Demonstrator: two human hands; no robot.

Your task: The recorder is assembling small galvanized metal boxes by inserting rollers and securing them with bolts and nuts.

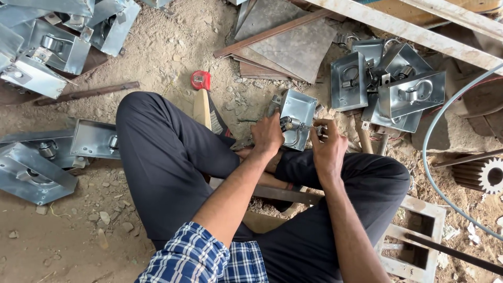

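I sit cross-legged on sandy ground with a small galvanised metal bracket box (298, 112) in front of my knees. A roller and a hook-shaped wire sit inside it. My left hand (267, 133) grips the box's near left edge by the roller. My right hand (327, 147) pinches a thin pin or bolt at the box's right side. A wooden-handled hammer (201, 107) lies just left of my left hand, partly under my leg.
Heaps of similar metal roller brackets lie at the right (390, 86), upper left (50, 50) and left (47, 157). Rusty steel plates (285, 42), a red tape measure (200, 79), a grey hose (435, 131), a gear (492, 175) and a metal frame (419, 236) surround me.
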